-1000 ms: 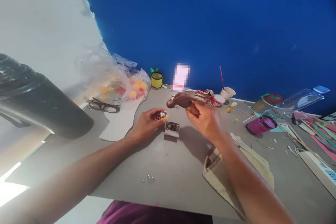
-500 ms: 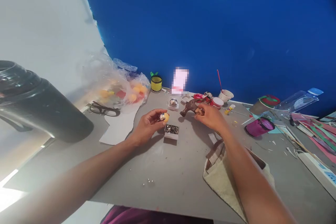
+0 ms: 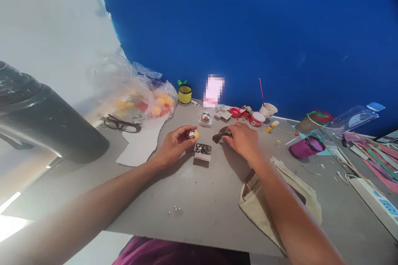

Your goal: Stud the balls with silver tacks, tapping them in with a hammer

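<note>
Between the thumb and fingers of my left hand (image 3: 175, 145) is a small yellow ball (image 3: 195, 134), its left side covered in shiny silver pieces. Just below it on the table stands a small white box (image 3: 202, 157) filled with dark, glittering pieces (image 3: 203, 149). My right hand (image 3: 244, 138) is closed on a dark brown tool (image 3: 222, 134); its kind is unclear, and my fingers hide part of it. The tool sits low, close to the tabletop. Farther back, a silver-covered ball (image 3: 205, 116) rests on a small white base (image 3: 205, 124).
A dark flask (image 3: 56, 124) and glasses (image 3: 121, 124) are at left, near a plastic bag (image 3: 149, 99). A yellow pot (image 3: 185, 95), white cup (image 3: 268, 110), glue stick (image 3: 272, 126) and purple pot (image 3: 306, 148) stand around. A beige cloth (image 3: 261, 203) lies under my right forearm.
My right hand has come down with the brown tool, which has turned and now sits lower, nearer the tabletop. My left hand still holds the ball in nearly the same place.
</note>
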